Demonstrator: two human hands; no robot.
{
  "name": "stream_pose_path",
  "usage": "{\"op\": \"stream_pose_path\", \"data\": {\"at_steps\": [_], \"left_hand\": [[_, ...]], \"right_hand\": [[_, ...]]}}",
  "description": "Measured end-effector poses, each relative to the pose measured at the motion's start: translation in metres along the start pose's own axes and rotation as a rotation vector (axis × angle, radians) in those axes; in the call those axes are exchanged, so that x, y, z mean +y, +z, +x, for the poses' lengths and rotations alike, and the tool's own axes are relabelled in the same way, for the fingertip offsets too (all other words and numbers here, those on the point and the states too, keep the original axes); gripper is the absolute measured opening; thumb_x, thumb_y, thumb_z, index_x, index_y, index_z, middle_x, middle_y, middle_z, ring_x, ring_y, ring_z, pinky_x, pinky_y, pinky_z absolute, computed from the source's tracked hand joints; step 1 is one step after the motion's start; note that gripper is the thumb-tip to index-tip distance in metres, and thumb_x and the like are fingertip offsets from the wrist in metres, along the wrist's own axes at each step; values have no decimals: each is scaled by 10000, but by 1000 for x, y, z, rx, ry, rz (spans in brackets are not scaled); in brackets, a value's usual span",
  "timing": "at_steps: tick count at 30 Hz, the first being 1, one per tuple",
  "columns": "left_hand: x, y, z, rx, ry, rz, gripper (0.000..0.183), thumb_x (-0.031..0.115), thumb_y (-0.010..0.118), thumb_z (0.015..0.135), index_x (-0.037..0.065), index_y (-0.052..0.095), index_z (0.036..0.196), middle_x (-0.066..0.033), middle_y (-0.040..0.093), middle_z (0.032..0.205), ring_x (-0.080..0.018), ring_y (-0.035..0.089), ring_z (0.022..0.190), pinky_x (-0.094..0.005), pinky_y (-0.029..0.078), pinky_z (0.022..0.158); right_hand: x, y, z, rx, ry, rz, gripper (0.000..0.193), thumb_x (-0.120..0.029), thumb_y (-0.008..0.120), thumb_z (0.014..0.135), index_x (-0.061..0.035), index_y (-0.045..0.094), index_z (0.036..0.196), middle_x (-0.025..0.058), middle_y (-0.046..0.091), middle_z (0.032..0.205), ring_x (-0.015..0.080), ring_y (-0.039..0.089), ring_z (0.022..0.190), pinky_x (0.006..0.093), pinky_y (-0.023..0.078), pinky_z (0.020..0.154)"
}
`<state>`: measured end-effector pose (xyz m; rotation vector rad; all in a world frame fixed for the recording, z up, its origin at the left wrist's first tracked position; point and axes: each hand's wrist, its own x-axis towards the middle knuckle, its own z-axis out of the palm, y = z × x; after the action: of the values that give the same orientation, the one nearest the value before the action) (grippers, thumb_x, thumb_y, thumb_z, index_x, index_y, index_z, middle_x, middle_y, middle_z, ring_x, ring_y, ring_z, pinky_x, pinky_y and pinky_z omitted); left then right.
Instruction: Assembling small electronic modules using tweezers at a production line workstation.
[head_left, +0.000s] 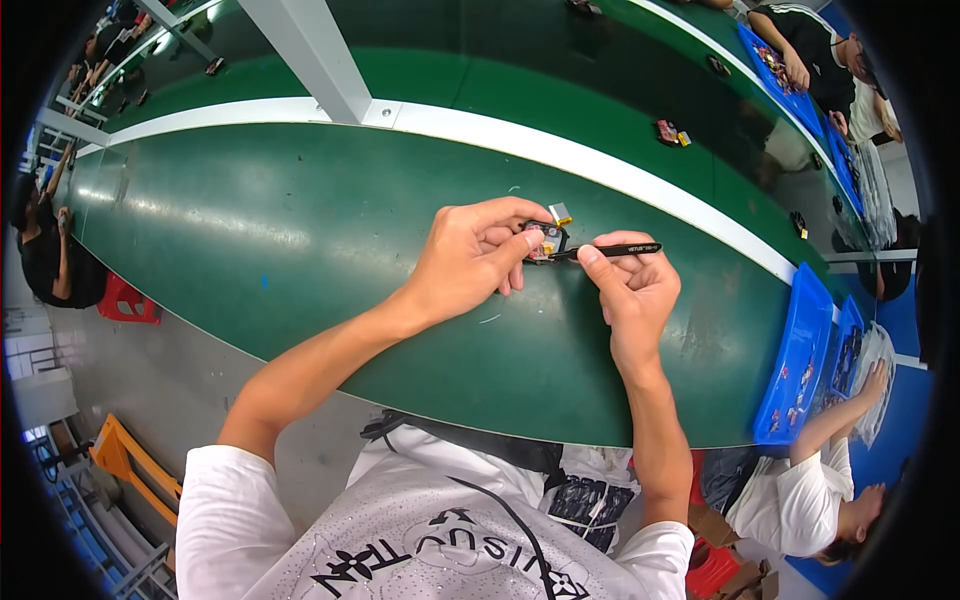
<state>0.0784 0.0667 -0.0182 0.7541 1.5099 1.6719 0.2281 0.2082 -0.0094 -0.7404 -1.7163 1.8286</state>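
Note:
Between the thumb and fingers of my left hand (470,252) is a small black case with electronics inside (549,243), held just above the green table. A silver battery with a yellow end (560,214) sticks out past the case's far edge. My right hand (632,285) pinches a pair of black tweezers (625,250) between thumb and fingers. Their tip points left and reaches the near right side of the case; whether it grips anything inside is too small to tell.
A blue tray (793,370) with small parts stands at the table's right end. Beyond the white rail (480,130) runs a dark green belt carrying a red part with a battery (672,132). A white post (315,60) rises from the rail. Other people work at right and far left.

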Motion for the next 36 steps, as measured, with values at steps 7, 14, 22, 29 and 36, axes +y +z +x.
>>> {"op": "stream_pose_path", "data": {"at_steps": [7,14,22,29,36], "left_hand": [[-1,-2,1,-1,5,37,187,40,622,988,-39,696,1141,-78,695,778,-100,630,558,-245,492,477],[0,-4,1,-6,10,52,188,38,620,987,-41,700,1138,-77,701,774,-97,628,555,-244,489,476],[4,-9,4,-94,-88,-96,233,85,625,1003,-84,678,1155,-93,699,823,-107,631,563,-237,505,474],[2,-11,6,-167,-119,-179,300,167,582,1046,-76,670,1199,-133,704,906,-139,664,593,-246,542,482],[4,-11,5,-185,-60,-197,308,176,563,1061,-71,668,1212,-136,705,902,-144,664,586,-246,542,475]], "right_hand": [[-2,0,1,-7,26,1,175,31,770,883,30,658,1018,73,717,858,65,657,734,178,475,628],[-3,0,2,-19,40,3,168,36,768,883,31,663,1015,84,721,855,75,667,748,184,489,644],[-6,-6,3,-54,96,49,156,-5,763,895,11,668,1019,68,717,817,26,597,642,158,376,519],[3,-2,-1,-40,-81,141,195,37,769,884,14,647,1034,77,721,868,15,588,658,162,399,539],[4,1,-9,-23,-224,16,178,39,787,870,21,655,987,84,721,909,16,569,640,163,414,551]]}}
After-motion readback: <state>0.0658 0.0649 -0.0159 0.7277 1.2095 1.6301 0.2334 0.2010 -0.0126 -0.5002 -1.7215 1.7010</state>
